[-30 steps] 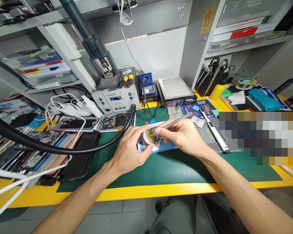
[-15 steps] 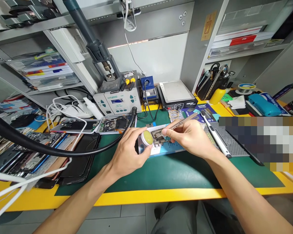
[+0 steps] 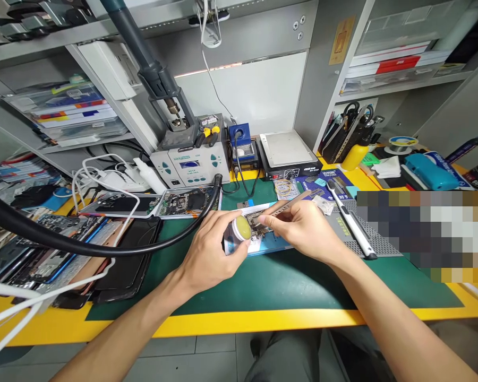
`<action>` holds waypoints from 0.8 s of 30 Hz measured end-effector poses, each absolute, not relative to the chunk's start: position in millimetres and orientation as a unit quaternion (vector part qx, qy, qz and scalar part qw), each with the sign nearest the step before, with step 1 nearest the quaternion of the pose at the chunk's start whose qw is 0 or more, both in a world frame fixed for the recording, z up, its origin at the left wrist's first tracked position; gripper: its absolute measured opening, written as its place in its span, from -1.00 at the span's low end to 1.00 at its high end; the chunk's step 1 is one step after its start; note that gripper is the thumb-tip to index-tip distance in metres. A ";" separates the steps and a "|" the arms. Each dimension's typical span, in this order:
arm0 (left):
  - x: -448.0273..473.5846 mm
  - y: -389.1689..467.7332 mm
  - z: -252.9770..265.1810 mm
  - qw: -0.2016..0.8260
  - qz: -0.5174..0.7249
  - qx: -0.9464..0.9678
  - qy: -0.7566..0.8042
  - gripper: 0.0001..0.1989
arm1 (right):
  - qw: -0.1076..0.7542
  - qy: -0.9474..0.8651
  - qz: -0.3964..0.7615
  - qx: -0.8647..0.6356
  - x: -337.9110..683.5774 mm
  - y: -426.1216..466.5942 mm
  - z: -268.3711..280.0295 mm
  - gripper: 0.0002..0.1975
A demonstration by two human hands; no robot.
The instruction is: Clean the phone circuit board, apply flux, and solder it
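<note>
My left hand [image 3: 211, 244] is closed around a small round jar [image 3: 242, 228] filled with yellowish-green paste, tilted so its open top faces right. In my right hand [image 3: 308, 228] is a pair of metal tweezers [image 3: 289, 201], pinched between thumb and fingers, their back ends pointing up to the right. The tweezer tips are hidden behind my right fingers. Between both hands a circuit board [image 3: 258, 222] lies on a blue and white flat holder [image 3: 269, 245], which rests on the green mat [image 3: 258, 286].
A black hose [image 3: 143, 250] arches over the left side. At the back stand a rework station [image 3: 191, 167] and a flat heating plate [image 3: 289, 151]. Right of my hand lie a white-handled brush [image 3: 356, 231] and a perforated grey pad [image 3: 382, 245]. Phone parts [image 3: 123, 265] are piled left.
My right hand has moved slightly left with the tweezers, closer to the jar. The left hand and jar are nearly where they were.
</note>
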State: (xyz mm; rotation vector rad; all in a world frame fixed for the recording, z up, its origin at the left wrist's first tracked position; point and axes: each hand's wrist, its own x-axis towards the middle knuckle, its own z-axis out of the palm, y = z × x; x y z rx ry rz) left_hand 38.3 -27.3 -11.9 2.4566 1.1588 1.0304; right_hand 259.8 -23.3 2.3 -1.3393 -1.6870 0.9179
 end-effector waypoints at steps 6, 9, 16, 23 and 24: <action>38.9 -26.7 -13.3 0.120 0.346 0.842 0.397 -0.52 | 0.385 -0.666 0.357 -0.530 259.2 -24.4 5.0 -0.55; 38.6 -27.5 -13.0 0.120 0.346 0.841 0.398 -0.52 | 0.383 -0.667 0.361 -0.528 259.8 -24.0 4.9 -0.57; 38.5 -26.9 -12.7 0.119 0.344 0.842 0.398 -0.52 | 0.384 -0.665 0.370 -0.523 259.3 -24.4 6.5 -0.63; 39.2 -26.5 -12.8 0.117 0.344 0.843 0.396 -0.53 | 0.382 -0.661 0.383 -0.520 260.0 -25.5 6.5 -0.66; 39.2 -26.7 -12.7 0.117 0.343 0.844 0.396 -0.53 | 0.382 -0.660 0.383 -0.521 260.3 -25.4 6.8 -0.66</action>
